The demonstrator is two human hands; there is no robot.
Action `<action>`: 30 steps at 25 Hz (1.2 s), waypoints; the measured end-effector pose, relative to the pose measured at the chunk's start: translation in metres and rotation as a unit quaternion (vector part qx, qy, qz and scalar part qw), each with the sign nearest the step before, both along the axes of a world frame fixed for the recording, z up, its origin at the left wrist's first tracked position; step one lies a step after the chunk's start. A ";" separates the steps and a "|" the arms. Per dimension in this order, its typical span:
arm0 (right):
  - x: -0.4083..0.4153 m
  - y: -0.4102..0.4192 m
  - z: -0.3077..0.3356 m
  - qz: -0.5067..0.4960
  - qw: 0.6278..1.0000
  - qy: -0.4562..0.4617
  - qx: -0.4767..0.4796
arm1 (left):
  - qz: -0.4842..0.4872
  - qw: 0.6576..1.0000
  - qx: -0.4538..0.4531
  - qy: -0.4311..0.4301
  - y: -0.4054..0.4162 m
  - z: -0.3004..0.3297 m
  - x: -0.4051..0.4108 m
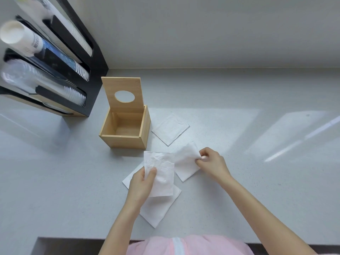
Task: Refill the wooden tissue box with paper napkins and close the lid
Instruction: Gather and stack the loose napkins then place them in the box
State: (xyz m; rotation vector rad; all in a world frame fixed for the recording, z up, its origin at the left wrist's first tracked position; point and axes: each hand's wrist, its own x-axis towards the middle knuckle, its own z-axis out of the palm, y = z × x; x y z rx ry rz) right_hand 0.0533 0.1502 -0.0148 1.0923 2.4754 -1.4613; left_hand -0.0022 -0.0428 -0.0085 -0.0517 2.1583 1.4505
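Well, the grey counter (220, 100) fills most of the view, with a black cup rack (73, 70) at ten o'clock holding sleeves of paper cups (20, 35) and clear lids (27, 78) in its slots. Just beside the rack, toward centre, stands the wooden box (125, 133); its inside is bare wood, nothing in it. Its lid (122, 94) is tilted up at twelve o'clock of the box, a round hole cut through it. Four napkins, white and square, lie or are held near the box. One flat napkin (170, 128) rests at three o'clock of the box. A lower napkin (158, 205) lies at six o'clock. The left hand (142, 183) pinches a crumpled napkin (161, 173) between thumb and fingers above it. The right hand (211, 162) pinches the corner of another napkin (185, 161).
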 end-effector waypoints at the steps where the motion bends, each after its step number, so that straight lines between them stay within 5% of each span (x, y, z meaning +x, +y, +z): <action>1: -0.001 -0.001 0.008 -0.013 0.999 0.026 -0.019 | 0.002 1.000 0.008 -0.006 -0.004 0.003 -0.002; 8: -0.001 -0.022 0.063 -0.002 0.972 0.172 -0.157 | -0.011 0.995 0.068 -0.071 -0.026 0.016 -0.022; 14: -0.005 -0.053 0.088 0.224 0.912 0.127 -0.320 | -0.078 0.969 0.169 -0.161 -0.049 0.019 -0.028; 18: -0.025 -0.078 0.071 0.242 0.924 0.062 -0.288 | -0.137 0.955 0.196 -0.174 -0.056 0.018 -0.030; 24: -0.031 -0.098 0.056 0.127 0.937 0.071 -0.318 | -0.098 0.923 0.272 -0.254 -0.055 0.015 -0.036; 30: -0.029 -0.100 0.042 0.001 0.980 0.050 -0.192 | -0.072 0.917 0.254 -0.298 -0.056 0.007 -0.037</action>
